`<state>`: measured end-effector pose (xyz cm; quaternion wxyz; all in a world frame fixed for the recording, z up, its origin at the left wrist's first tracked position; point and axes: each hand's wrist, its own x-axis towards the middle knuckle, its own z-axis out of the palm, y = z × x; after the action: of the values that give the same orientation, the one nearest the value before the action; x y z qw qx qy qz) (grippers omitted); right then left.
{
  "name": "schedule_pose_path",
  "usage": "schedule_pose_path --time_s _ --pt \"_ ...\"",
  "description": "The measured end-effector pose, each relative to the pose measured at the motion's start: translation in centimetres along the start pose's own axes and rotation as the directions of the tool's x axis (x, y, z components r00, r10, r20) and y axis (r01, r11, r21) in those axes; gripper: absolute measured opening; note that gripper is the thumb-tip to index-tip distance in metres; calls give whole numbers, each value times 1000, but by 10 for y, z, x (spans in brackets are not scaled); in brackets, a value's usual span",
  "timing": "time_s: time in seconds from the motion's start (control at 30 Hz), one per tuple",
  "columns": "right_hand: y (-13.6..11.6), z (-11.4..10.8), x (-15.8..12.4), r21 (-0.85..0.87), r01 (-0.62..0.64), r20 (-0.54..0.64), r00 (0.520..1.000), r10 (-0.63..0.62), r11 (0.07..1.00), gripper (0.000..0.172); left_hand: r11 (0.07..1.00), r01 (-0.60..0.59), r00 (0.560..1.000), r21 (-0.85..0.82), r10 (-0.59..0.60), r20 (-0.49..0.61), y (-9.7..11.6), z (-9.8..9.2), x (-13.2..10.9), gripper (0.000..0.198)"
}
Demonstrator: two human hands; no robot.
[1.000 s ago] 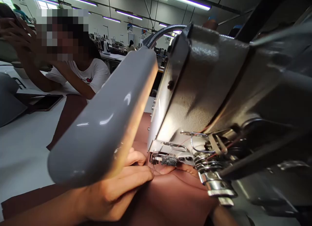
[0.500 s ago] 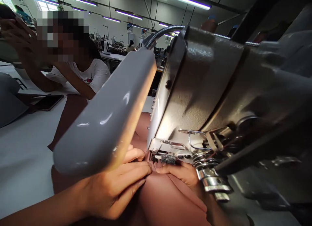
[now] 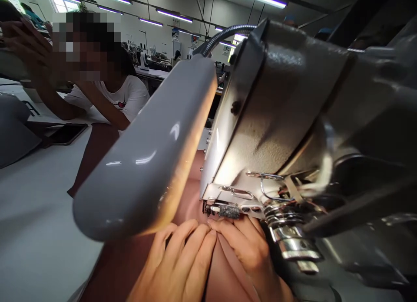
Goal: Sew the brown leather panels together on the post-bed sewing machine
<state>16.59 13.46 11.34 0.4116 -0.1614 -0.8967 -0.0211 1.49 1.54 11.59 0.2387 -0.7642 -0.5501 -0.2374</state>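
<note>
A piece of smooth reddish-brown, leather-like material (image 3: 224, 271) lies folded under the head of a sewing machine (image 3: 280, 89). My left hand (image 3: 182, 258) is closed on it, fingers bent and side by side, tips just in front of the needle area. Close beside it, my right hand (image 3: 246, 243) grips the folded edge, its index fingertip almost meeting the left fingers. The thumbs are mostly hidden. Both hands sit right below the machine's lower front, and the needle itself cannot be made out.
A grey lamp (image 3: 143, 154) on a flexible metal neck hangs left of the machine head, lighting the sewing spot. Metal tension discs (image 3: 293, 232) jut out above my right hand. A phone (image 3: 67, 134) lies on the white table (image 3: 39, 206). Another person (image 3: 107, 93) leans there across from me.
My left hand has come back from beside the needle area and turned, its fingers now pointing forward. My right hand has drawn slightly toward me. The view has shifted a little.
</note>
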Motion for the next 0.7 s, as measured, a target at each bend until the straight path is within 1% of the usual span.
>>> schedule_pose_path --time_s 0.07,0.1,0.17,0.2,0.37,0.57,0.7 --pt "-4 -1 0 6 -2 -18 1000 2 1000 23 997 22 1000 78 -23 12 8 0 -1 35" --pt "-5 -1 0 8 2 -28 1000 -2 1000 22 994 56 998 93 -55 -5 10 -1 1 32" --pt "-9 -2 2 11 7 -43 999 -7 1000 21 992 97 995 87 -98 2 12 -4 4 29" --pt "-10 -2 2 10 8 -50 999 -8 1000 20 992 99 995 77 -100 2 11 -7 7 29" --pt "-13 1 3 9 -8 -83 997 9 1000 19 995 97 995 -10 -97 5 2 -18 16 38" --pt "-14 2 2 11 -44 -75 996 45 999 24 991 123 992 -57 -122 16 -1 -14 15 45" --pt "-13 3 4 17 -31 -88 996 33 999 25 989 131 991 -63 -130 22 -2 -15 16 44"
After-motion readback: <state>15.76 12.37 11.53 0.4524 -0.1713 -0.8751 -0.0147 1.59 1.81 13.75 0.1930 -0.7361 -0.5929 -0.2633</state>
